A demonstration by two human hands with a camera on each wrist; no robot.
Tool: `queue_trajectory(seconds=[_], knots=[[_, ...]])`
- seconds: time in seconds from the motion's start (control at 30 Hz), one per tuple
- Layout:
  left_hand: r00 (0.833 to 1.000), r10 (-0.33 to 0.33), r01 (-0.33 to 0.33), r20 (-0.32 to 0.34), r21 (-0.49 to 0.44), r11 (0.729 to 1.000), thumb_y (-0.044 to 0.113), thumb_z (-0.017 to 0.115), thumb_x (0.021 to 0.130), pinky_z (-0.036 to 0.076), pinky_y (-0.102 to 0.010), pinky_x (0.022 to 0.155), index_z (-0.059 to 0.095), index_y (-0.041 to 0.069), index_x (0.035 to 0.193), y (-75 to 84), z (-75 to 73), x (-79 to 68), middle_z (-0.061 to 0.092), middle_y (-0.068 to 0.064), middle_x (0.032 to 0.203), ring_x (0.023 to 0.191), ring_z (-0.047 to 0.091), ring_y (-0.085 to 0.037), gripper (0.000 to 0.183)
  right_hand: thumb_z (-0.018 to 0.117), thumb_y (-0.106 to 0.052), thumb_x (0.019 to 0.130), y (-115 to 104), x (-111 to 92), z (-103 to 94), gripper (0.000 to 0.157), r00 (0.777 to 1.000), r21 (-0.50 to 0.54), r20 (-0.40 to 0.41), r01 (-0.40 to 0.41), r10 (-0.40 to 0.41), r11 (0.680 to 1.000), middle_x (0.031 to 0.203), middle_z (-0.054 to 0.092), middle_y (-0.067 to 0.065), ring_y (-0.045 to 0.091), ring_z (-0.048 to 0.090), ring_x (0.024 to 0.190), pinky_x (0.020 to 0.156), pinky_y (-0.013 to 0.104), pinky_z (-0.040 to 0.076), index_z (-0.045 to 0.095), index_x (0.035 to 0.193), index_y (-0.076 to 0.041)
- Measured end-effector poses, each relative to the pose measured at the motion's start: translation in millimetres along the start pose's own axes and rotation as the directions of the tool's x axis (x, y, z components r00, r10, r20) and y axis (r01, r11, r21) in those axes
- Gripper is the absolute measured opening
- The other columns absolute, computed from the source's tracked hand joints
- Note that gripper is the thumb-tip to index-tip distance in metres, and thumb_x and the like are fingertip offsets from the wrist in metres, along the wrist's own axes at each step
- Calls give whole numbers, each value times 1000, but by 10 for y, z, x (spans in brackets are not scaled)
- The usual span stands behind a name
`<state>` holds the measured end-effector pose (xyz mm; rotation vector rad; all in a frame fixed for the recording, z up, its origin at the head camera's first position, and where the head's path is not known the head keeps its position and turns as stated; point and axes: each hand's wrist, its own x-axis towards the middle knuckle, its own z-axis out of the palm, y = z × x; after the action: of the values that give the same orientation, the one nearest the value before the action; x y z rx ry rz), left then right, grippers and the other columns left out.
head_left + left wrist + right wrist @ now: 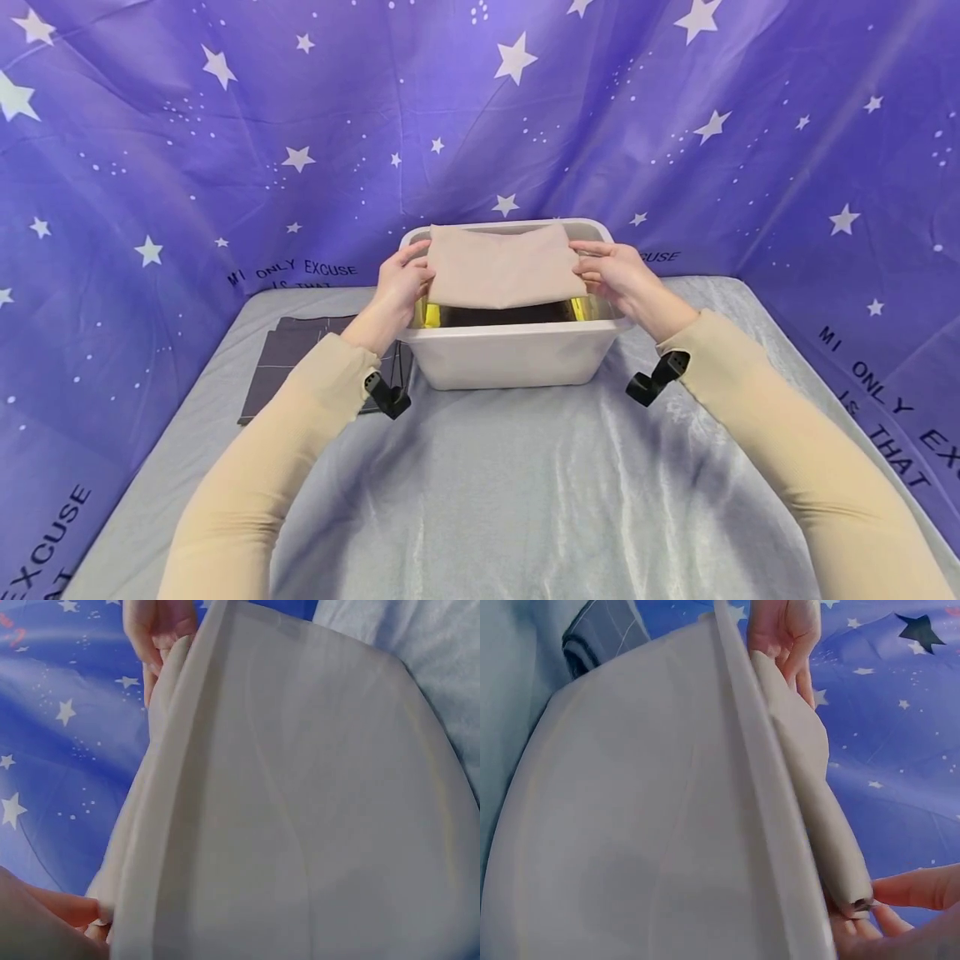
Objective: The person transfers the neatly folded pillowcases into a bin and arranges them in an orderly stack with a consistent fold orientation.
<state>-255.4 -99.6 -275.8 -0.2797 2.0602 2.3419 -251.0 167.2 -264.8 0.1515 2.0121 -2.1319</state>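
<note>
In the head view, a folded beige-pink cloth [502, 267] spans the opening of a white plastic bin [513, 358], sagging slightly in the middle. My left hand [401, 287] pinches its left edge, and my right hand [615, 275] pinches the right edge. Both hands are at the bin's ends, above the rim. The right wrist view shows the thumb and fingers of my right hand [907, 915] on either side of the rolled cloth end [840, 855]. From the left wrist, the bin's wall [315, 787] hides most of the cloth.
Below the cloth's front edge, something dark [510, 315] and yellow pieces [432, 315] show inside the bin. A folded dark grey cloth with thin light lines [281, 358] lies left of the bin. Grey fabric [510, 500] covers the table; a purple star-print curtain [450, 108] hangs behind.
</note>
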Motion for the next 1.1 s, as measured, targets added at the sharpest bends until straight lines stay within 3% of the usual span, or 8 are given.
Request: queue_trajectory(seconds=[0.1,0.2,0.27,0.33,0.5,0.6,0.9,1.1], knots=[[999,33,-31,-31,69,997,-13,42,81,41,-24,77,45,9,129,-3,-7,-15,49,-14,124,101,50,-20,53,46,6,83,28,-2,-2,51,996,-174,-29,77,-83,982,102,54,12,6,53,74,73,20,46,36,133,1],[996,74,-69,-52,91,993,-8,44,83,40,-27,86,46,7,127,7,-29,-48,50,-14,119,104,50,-22,46,48,0,84,45,-27,-2,46,980,-357,-35,169,-194,919,119,49,21,15,52,94,86,30,44,39,130,2],[995,87,-83,-55,69,994,-5,45,85,41,-28,89,49,5,125,14,-43,-74,54,-12,111,99,52,-19,42,47,-1,85,49,-52,3,43,967,-413,-20,224,-254,883,121,49,24,20,51,100,84,29,45,43,127,3],[994,96,-95,-54,29,995,-6,45,84,43,-27,86,50,3,122,17,-54,-96,56,-8,100,91,54,-16,39,47,0,85,49,-83,15,40,955,-426,6,269,-295,864,119,50,24,21,52,100,81,26,47,45,125,4],[992,118,-118,-35,-8,993,-6,46,83,47,-26,78,52,-1,118,17,-102,-153,58,1,83,73,57,-8,36,48,1,85,71,-151,56,35,934,-413,64,345,-351,843,114,53,25,5,55,86,74,20,48,48,120,5],[991,133,-133,-14,-9,991,-5,46,84,47,-28,80,52,-2,118,21,-140,-193,60,0,84,72,59,-7,35,49,2,85,94,-180,79,34,922,-406,89,379,-377,831,113,54,25,0,54,81,74,20,48,49,118,6],[982,179,-179,62,-3,984,0,45,87,42,-38,89,50,-1,119,65,-275,-335,58,-17,109,77,60,-9,33,52,3,83,125,-299,145,31,881,-371,146,470,-450,801,106,57,23,11,60,85,74,22,48,52,114,7],[969,231,-233,83,9,972,0,45,87,43,-39,87,51,1,117,69,-353,-407,62,-7,96,79,60,-10,31,52,3,83,131,-398,189,29,849,-384,190,526,-493,759,105,57,25,7,59,81,72,18,47,54,111,8]])
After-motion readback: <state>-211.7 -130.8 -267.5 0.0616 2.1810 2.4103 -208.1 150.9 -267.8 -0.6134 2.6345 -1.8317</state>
